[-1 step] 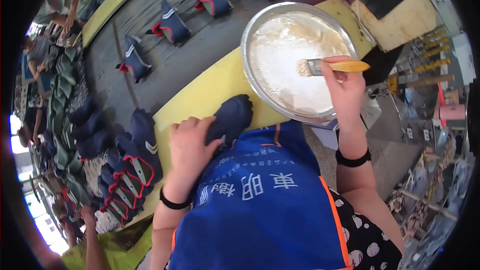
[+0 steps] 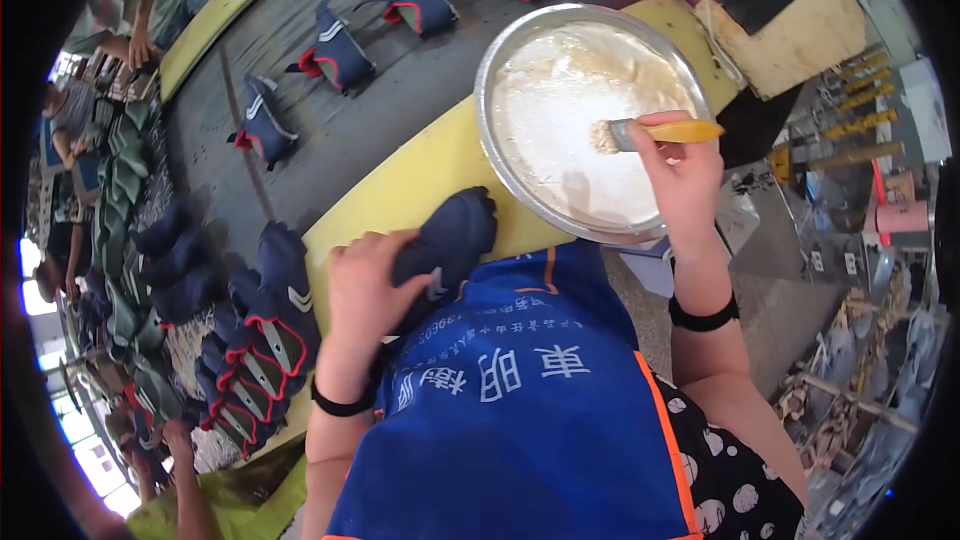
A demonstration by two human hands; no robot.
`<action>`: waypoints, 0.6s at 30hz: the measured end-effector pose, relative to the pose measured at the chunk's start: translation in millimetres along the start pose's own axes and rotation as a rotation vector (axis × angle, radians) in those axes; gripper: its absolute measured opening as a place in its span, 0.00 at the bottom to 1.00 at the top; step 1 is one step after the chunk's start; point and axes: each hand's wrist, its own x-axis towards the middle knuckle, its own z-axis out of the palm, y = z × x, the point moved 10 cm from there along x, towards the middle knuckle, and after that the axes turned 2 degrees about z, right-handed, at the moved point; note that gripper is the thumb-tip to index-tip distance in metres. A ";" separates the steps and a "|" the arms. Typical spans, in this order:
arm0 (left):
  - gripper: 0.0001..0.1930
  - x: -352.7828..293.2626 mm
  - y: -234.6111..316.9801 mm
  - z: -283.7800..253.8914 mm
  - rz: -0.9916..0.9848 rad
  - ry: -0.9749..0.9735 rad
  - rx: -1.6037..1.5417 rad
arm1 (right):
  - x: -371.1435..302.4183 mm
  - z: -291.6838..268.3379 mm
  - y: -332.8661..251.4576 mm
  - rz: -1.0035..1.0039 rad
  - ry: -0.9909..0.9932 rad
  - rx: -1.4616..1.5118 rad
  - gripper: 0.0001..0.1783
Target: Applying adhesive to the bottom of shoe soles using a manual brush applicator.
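My left hand [image 2: 368, 285] is closed around the ankle part of a dark navy shoe [image 2: 452, 232], whose toe points away from me. The shoe lies against the yellow table edge [image 2: 385, 180] and the front of my blue apron [image 2: 520, 440]. Between thumb and fingers, my right hand [image 2: 686, 180] pinches a paintbrush [image 2: 690, 131] by its yellow handle. The brush's bristles, coated in pale stuff, point left over a round metal basin [image 2: 484, 130]. Thick white liquid [image 2: 550, 130] fills the basin; whether the bristles touch it I cannot tell.
Dark shoe uppers with red trim [image 2: 340, 50] stand spaced along a dark belt [image 2: 400, 90] beyond the table. More shoes [image 2: 265, 340] are packed at my left. A co-worker's arm [image 2: 185, 470] reaches in lower left; another person [image 2: 140, 15] stands upper left. Racks [image 2: 860, 380] stand at right.
My left hand has shifted slightly left with the shoe, whose white side mark shows more clearly. The brush in my right hand sits slightly further left in view, as does the basin.
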 end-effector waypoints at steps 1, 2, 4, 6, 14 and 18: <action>0.32 -0.4 -23.3 -4.7 -0.099 0.059 -0.188 | -0.2 0.2 0.4 -0.004 -0.007 -0.065 0.09; 0.34 -2.6 -46.8 -4.2 -0.211 0.117 -0.374 | -0.1 2.6 0.7 -0.019 -0.021 -0.117 0.09; 0.40 -15.1 -60.7 -27.0 -0.214 0.374 -0.033 | 1.7 5.9 0.1 -0.081 -0.017 -0.214 0.09; 0.54 -24.6 -75.0 -10.3 -0.308 0.285 -0.075 | 3.8 10.7 0.7 -0.132 -0.025 -0.306 0.09; 0.52 -36.6 -62.6 31.4 -0.342 0.087 -0.450 | 16.2 13.8 -10.2 -0.033 -0.094 -0.002 0.05; 0.43 -33.9 -45.2 37.0 -0.432 0.112 -1.405 | 13.0 -14.4 -43.0 -0.321 0.070 0.008 0.07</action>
